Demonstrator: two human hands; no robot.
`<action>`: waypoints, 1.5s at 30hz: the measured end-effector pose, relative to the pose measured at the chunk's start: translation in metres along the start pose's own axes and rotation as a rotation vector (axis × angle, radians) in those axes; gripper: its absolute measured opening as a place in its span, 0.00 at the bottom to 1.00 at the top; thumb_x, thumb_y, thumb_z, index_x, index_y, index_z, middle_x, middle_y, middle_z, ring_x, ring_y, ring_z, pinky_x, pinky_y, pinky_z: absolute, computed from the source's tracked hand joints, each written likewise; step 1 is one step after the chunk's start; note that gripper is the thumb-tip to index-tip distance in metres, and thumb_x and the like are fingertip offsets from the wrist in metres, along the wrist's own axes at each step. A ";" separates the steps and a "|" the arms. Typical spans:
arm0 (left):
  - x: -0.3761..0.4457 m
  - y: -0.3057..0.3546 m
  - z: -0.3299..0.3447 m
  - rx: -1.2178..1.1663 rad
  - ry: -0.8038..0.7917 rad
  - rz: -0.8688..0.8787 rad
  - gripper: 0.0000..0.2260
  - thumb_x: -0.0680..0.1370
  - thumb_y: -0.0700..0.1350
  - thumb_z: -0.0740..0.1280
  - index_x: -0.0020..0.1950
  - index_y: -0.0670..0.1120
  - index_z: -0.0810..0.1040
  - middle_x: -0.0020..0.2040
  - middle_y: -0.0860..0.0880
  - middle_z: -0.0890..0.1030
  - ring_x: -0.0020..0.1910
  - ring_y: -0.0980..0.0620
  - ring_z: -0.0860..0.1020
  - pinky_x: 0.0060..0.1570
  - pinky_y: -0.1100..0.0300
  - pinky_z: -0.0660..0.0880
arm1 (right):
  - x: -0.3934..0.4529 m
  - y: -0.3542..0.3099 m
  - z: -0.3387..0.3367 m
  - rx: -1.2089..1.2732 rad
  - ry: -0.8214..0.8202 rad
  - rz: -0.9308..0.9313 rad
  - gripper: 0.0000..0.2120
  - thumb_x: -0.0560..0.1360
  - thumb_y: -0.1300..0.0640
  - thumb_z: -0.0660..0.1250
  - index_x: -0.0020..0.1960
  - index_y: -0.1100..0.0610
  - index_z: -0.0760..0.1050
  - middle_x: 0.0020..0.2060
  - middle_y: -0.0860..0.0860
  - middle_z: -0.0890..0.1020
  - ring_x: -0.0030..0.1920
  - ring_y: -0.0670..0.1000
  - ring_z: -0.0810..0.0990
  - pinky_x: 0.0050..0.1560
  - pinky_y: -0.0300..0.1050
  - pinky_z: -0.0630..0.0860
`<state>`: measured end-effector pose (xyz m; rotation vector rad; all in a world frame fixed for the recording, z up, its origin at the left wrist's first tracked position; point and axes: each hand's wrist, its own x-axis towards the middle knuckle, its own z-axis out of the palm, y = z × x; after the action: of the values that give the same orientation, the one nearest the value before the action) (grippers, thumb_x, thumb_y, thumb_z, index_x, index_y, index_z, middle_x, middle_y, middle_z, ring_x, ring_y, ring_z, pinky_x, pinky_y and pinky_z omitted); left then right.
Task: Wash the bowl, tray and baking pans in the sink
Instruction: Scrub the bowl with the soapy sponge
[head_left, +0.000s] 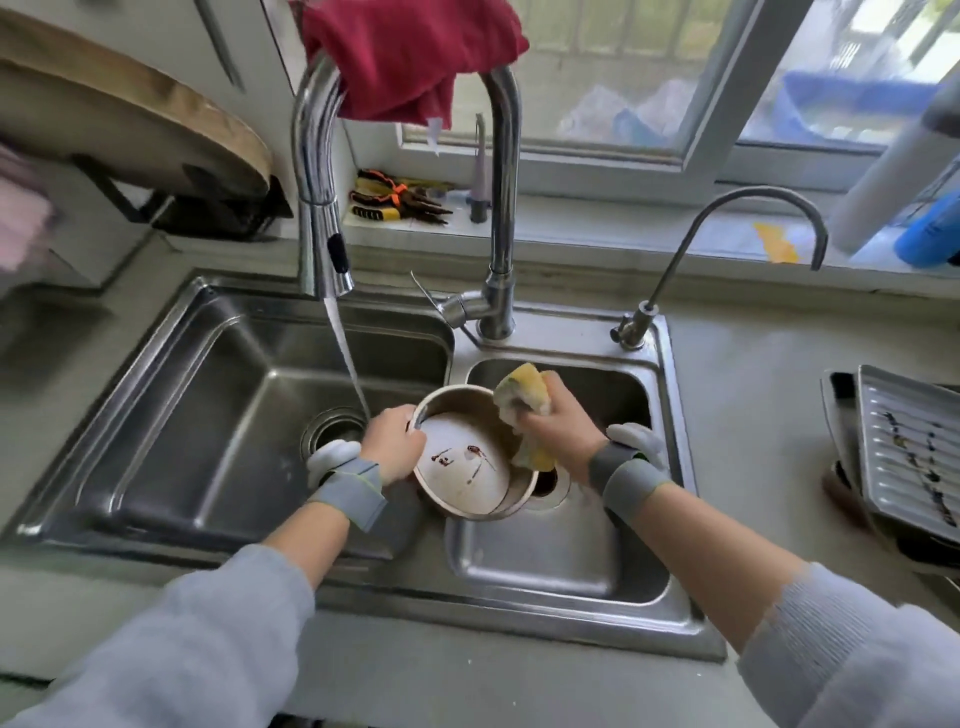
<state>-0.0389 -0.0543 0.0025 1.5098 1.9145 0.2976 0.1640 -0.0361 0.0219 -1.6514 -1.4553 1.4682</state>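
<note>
A round metal baking pan (467, 473) with dark streaks on its bottom is tilted over the divider of the double steel sink (556, 618). My left hand (392, 449) grips the pan's left rim. My right hand (558, 428) holds a yellow sponge (522, 397) against the pan's right rim. Water runs from the pull-down faucet (319, 228) into the left basin, just left of my left hand.
A ridged metal tray (911, 447) with dark residue lies on other pans on the counter at the right. A red cloth (410, 52) hangs over the faucet. A small second tap (727, 249) stands behind the right basin. Pliers (395, 200) lie on the windowsill.
</note>
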 end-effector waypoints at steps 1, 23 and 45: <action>0.000 -0.006 -0.004 -0.003 0.001 0.008 0.07 0.74 0.35 0.60 0.38 0.45 0.70 0.47 0.36 0.80 0.50 0.37 0.77 0.46 0.52 0.71 | -0.003 -0.004 0.005 0.111 -0.016 0.032 0.16 0.72 0.64 0.70 0.57 0.61 0.70 0.47 0.57 0.78 0.46 0.54 0.79 0.49 0.52 0.80; -0.006 -0.027 -0.023 -0.019 -0.105 0.147 0.06 0.73 0.35 0.59 0.41 0.43 0.73 0.40 0.44 0.76 0.42 0.45 0.72 0.40 0.61 0.64 | -0.043 -0.011 0.032 0.689 0.126 0.165 0.17 0.70 0.76 0.65 0.58 0.69 0.73 0.51 0.62 0.80 0.51 0.59 0.80 0.53 0.52 0.80; -0.024 -0.016 -0.009 -0.008 -0.065 0.080 0.14 0.74 0.34 0.59 0.31 0.47 0.66 0.34 0.46 0.73 0.41 0.45 0.71 0.39 0.60 0.62 | -0.038 -0.014 0.008 0.625 0.218 0.211 0.13 0.79 0.65 0.61 0.62 0.67 0.71 0.50 0.62 0.80 0.46 0.59 0.81 0.47 0.55 0.81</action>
<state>-0.0541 -0.0797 0.0092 1.5747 1.8031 0.2875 0.1570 -0.0678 0.0468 -1.5225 -0.6219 1.5804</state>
